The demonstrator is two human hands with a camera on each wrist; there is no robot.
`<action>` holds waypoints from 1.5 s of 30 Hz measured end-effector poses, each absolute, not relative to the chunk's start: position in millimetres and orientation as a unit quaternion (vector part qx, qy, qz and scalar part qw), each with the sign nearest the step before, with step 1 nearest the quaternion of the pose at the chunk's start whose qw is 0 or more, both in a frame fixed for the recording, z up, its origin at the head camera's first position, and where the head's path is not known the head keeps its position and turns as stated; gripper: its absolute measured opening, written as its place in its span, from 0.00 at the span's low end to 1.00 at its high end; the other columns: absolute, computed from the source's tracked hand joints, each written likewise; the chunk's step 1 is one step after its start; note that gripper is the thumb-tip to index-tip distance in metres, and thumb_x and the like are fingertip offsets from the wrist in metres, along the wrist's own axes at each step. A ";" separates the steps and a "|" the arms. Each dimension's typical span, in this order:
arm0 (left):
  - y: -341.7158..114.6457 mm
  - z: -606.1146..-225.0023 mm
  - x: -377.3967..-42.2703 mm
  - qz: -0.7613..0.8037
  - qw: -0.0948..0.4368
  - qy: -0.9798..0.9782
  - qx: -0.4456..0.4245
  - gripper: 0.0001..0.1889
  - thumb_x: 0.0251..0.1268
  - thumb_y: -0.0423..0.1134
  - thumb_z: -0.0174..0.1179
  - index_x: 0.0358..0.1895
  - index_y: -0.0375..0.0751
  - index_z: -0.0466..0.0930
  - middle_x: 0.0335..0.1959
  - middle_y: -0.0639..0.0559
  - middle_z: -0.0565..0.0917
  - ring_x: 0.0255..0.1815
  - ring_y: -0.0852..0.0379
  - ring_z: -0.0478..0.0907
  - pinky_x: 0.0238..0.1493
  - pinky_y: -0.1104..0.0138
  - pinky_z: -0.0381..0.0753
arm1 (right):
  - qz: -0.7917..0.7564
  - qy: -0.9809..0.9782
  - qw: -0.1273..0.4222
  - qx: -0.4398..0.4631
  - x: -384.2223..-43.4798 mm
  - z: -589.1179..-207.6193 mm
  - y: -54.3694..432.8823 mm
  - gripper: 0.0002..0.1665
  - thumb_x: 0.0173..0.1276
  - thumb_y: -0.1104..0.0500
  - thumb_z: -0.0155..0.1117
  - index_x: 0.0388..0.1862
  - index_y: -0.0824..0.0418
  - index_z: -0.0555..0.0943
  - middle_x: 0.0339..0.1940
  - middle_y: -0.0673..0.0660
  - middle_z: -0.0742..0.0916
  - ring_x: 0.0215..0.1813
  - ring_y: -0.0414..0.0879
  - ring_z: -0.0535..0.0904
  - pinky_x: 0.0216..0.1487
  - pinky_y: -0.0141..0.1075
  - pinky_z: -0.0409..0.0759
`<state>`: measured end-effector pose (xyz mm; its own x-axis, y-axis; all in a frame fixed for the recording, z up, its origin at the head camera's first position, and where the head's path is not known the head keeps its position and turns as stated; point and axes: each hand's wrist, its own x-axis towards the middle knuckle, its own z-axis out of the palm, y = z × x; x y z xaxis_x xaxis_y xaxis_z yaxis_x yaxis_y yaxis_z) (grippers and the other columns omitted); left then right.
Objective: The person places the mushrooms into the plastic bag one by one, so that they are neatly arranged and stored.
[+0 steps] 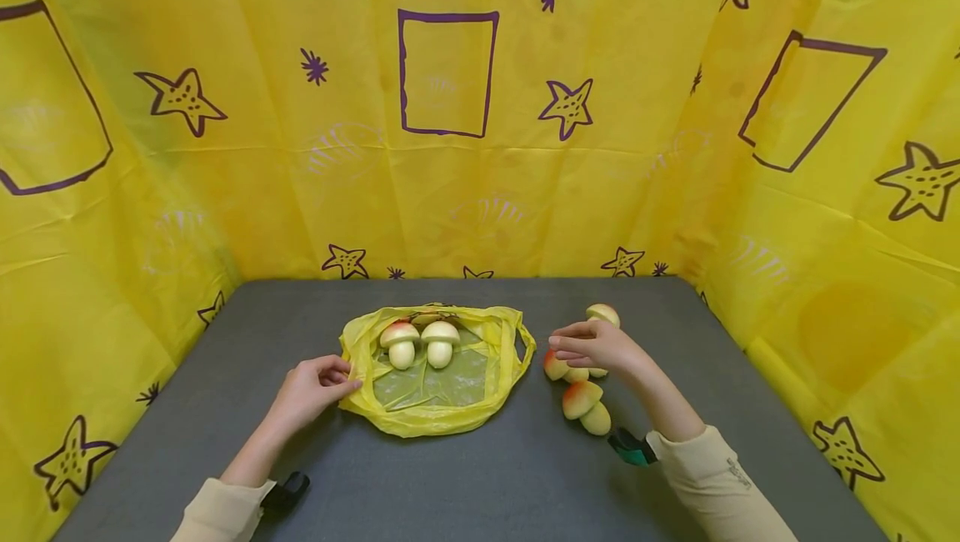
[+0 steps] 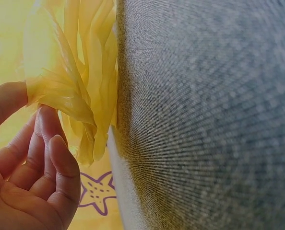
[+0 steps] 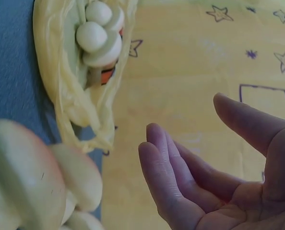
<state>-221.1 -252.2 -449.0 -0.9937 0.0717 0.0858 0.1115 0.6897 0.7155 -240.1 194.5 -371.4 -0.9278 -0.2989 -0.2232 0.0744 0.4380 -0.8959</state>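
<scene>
A yellow plastic bag [image 1: 429, 424] lies on the table with its mouth spread wide. Two toy mushrooms, one with a reddish cap [image 1: 400, 340] and one pale [image 1: 440, 347], sit inside it near the far side. At the bag's left edge my left hand [image 1: 309, 393] pinches the rim; the left wrist view shows the thin plastic [image 2: 92, 81] between thumb and fingers. My right hand [image 1: 603, 348] is over several more mushrooms right of the bag, partly hiding them. The nearest of these mushrooms [image 1: 583, 404] lies tilted. In the right wrist view, nothing is between my right thumb and fingers [image 3: 169, 167].
The grey table [image 1: 450, 492] is enclosed at the back and sides by yellow cloth [image 1: 450, 192] printed with stars and outlines. A looped handle [image 1: 527, 348] of the bag points toward the loose mushrooms. Dark straps [image 1: 632, 447] are on both wrists.
</scene>
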 end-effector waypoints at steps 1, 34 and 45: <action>-252.3 -448.6 -221.2 -0.391 0.025 -0.919 -0.049 0.18 0.53 0.46 0.70 0.41 0.37 0.81 0.31 0.50 0.83 0.29 0.59 0.75 0.28 0.71 0.74 | -0.526 0.830 0.175 -0.066 -239.7 -371.8 196.8 0.31 0.67 0.49 0.62 0.60 0.70 0.74 0.57 0.68 0.80 0.55 0.55 0.80 0.55 0.44 0.77; -252.2 -452.1 -219.8 -0.389 0.024 -0.920 -0.049 0.18 0.53 0.47 0.70 0.41 0.37 0.81 0.30 0.51 0.81 0.29 0.59 0.74 0.28 0.71 0.73 | -0.555 0.816 0.157 -0.026 -219.1 -400.1 250.1 0.34 0.69 0.54 0.60 0.61 0.79 0.67 0.56 0.72 0.80 0.56 0.59 0.80 0.55 0.45 0.77; -251.9 -453.4 -220.5 -0.390 0.027 -0.919 -0.054 0.18 0.53 0.46 0.70 0.40 0.36 0.80 0.30 0.50 0.82 0.29 0.59 0.74 0.28 0.71 0.74 | -0.547 0.818 0.175 -0.028 -215.7 -415.0 262.7 0.32 0.69 0.55 0.60 0.60 0.80 0.67 0.54 0.72 0.80 0.52 0.56 0.82 0.53 0.47 0.78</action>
<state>-220.5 -251.9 -453.4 -0.9927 0.0775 0.0921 0.1201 0.6905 0.7133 -215.7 262.7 -415.0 -0.9368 -0.2383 -0.2562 0.1455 0.4004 -0.9047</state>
